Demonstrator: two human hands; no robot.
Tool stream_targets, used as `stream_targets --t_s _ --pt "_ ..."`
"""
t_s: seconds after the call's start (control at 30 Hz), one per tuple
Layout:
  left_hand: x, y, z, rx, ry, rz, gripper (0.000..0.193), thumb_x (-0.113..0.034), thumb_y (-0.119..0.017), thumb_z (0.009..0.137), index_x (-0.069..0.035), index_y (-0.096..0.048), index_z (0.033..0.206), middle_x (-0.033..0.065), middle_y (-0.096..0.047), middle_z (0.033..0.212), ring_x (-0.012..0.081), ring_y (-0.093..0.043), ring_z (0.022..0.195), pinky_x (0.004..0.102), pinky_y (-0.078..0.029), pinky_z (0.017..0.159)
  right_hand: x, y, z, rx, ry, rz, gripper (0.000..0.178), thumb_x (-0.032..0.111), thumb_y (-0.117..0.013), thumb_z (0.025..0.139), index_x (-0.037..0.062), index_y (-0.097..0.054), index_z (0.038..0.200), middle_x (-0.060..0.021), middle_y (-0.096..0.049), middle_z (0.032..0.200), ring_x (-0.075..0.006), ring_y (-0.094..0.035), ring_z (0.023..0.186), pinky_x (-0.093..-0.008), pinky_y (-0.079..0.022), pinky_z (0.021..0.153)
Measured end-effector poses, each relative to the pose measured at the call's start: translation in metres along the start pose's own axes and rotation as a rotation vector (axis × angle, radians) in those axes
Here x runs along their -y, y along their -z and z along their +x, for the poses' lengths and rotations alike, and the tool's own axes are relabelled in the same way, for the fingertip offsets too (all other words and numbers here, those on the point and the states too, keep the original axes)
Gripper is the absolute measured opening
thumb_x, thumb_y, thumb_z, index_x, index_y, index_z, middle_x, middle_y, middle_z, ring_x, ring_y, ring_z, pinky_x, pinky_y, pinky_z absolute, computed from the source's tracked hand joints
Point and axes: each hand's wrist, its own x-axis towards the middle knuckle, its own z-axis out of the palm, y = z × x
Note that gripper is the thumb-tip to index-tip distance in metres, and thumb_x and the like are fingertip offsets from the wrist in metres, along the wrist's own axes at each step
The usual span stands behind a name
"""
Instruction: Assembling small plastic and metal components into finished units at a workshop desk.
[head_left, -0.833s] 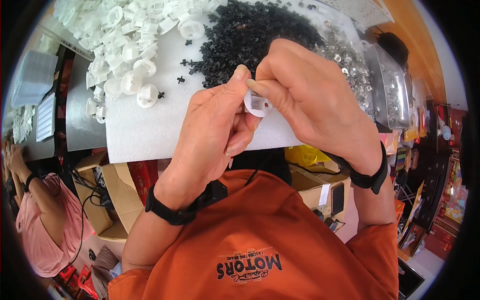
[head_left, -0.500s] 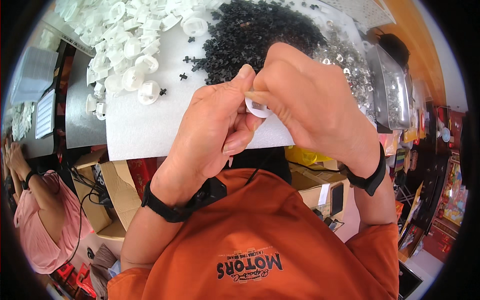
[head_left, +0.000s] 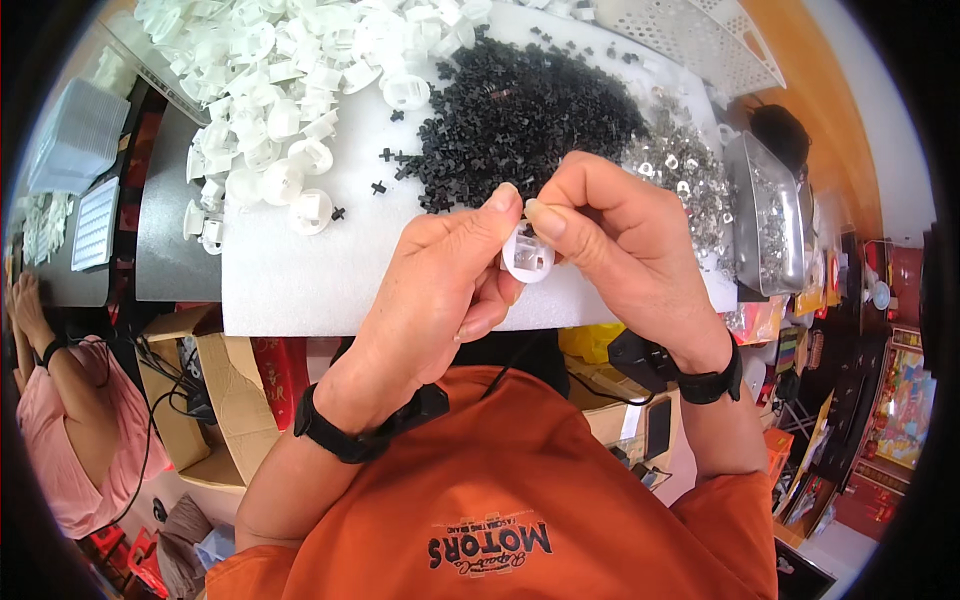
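A round white plastic part (head_left: 527, 262) with a square opening is pinched between the thumb and fingers of my left hand (head_left: 425, 280). At its upper edge sits a small black cross-shaped piece (head_left: 529, 230), gripped by the thumb and forefinger of my right hand (head_left: 630, 255). My fingers partly cover both pieces. Just beyond my hands lies a heap of black cross-shaped pieces (head_left: 530, 110). White plastic parts (head_left: 270, 100) are piled at the far left, and small shiny metal pieces (head_left: 685, 165) are spread to the right.
A white foam sheet (head_left: 290, 285) covers the table top. On the right stands a clear bin (head_left: 765, 215) of metal pieces. A perforated white tray (head_left: 700, 40) is at the far right. Below the table are open cardboard boxes (head_left: 235, 400). Another person's arm (head_left: 35, 320) shows at left.
My right hand has turned and opened out from its bent pose, showing more of the white part. The black piece now shows at the part's upper edge. The view has shifted slightly.
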Motion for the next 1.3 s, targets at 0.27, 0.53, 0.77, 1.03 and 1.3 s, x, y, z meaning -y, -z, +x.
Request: stream_targets --t_s 0.27,0.53,0.77,1.03,1.3 --pt "-0.001 -0.001 0.002 0.011 0.008 -0.002 0.046 -0.037 -0.044 0.098 -0.001 -0.058 0.074 0.0022 -0.049 0.055 0.0055 -0.028 0.035 0.0206 -0.021 0.033 -0.002 0.001 0.001 -0.015 0.064 -0.105 0.016 0.008 -0.059 0.089 -0.0002 -0.052 0.077 -0.0038 -0.047 0.066 -0.0113 -0.045 0.059 -0.0258 -0.038 0.053" --pt "0.003 0.002 0.004 0.009 -0.005 -0.025 0.046 -0.037 -0.043 0.098 -0.001 -0.059 0.076 0.0034 -0.053 0.062 0.0052 -0.031 0.037 0.0202 -0.022 0.034 0.0 -0.001 0.004 -0.036 0.368 -0.457 0.012 0.004 -0.063 0.082 0.0007 -0.053 0.078 -0.0092 -0.046 0.066 -0.0242 -0.048 0.057 -0.0325 -0.039 0.05" --pt "0.005 0.003 0.005 0.009 -0.01 -0.035 0.045 -0.038 -0.043 0.098 -0.002 -0.059 0.077 0.0033 -0.054 0.063 0.0047 -0.031 0.039 0.0202 -0.021 0.035 -0.004 -0.006 -0.001 -0.077 0.456 -0.529 0.011 0.004 -0.065 0.081 0.0016 -0.054 0.078 -0.0093 -0.046 0.068 -0.0254 -0.048 0.056 -0.0349 -0.039 0.047" --pt "0.01 -0.004 0.003 -0.04 -0.117 0.023 0.044 -0.036 -0.045 0.098 -0.002 -0.059 0.074 0.0003 -0.047 0.053 0.0041 -0.028 0.039 0.0207 -0.02 0.036 -0.005 -0.003 -0.005 -0.045 0.26 -0.324 0.012 0.005 -0.064 0.083 0.001 -0.053 0.08 -0.0065 -0.046 0.069 -0.0169 -0.046 0.057 -0.0275 -0.038 0.051" --pt "0.007 -0.002 0.0 -0.004 -0.095 0.065 0.047 -0.036 -0.05 0.096 0.001 -0.058 0.069 0.0025 -0.049 0.059 0.004 -0.038 0.048 0.0188 -0.029 0.04 -0.011 -0.001 -0.009 -0.026 0.124 -0.118 0.012 0.006 -0.062 0.087 0.0015 -0.052 0.081 -0.0017 -0.047 0.072 -0.0083 -0.043 0.061 -0.0222 -0.037 0.054"
